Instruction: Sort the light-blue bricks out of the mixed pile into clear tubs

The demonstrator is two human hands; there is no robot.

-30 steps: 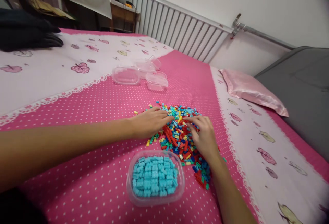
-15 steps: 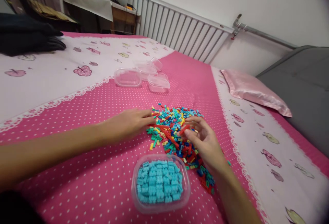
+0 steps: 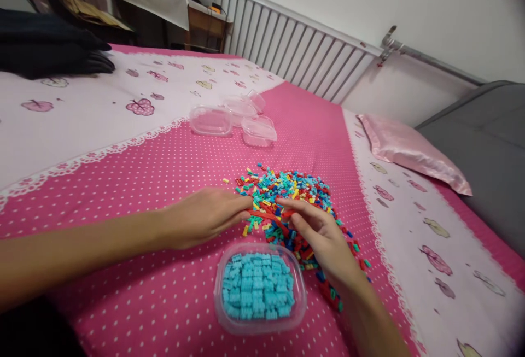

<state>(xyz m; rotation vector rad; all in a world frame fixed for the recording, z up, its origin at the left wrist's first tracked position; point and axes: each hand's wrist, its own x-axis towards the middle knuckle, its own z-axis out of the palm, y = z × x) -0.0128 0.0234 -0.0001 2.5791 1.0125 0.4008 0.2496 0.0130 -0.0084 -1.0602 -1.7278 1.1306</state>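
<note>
A loose pile of small toy building bricks (image 3: 303, 185) in red, blue, green and yellow lies on the pink bedspread. At its left edge my left hand (image 3: 213, 215) pinches the end of a thin red strip (image 3: 264, 215), which looks like joined red bricks. Over the pile's right part, my right hand (image 3: 324, 231) is closed on a short red piece (image 3: 287, 214) between thumb and fingers. Both hands are near each other, palms partly hidden. In front of them stands a clear plastic tub (image 3: 301, 297) filled with light blue bricks (image 3: 257, 286).
Several clear plastic containers (image 3: 211, 121) sit farther back on the polka-dot bedspread (image 3: 164, 182). A pink pillow (image 3: 414, 152) lies at the right. Dark clothing (image 3: 49, 45) rests at the far left, and a white radiator (image 3: 287, 37) runs along the wall.
My hands have come closer together and slightly nearer to me, with the red strip and red piece now almost meeting. The view has shifted a little.
</note>
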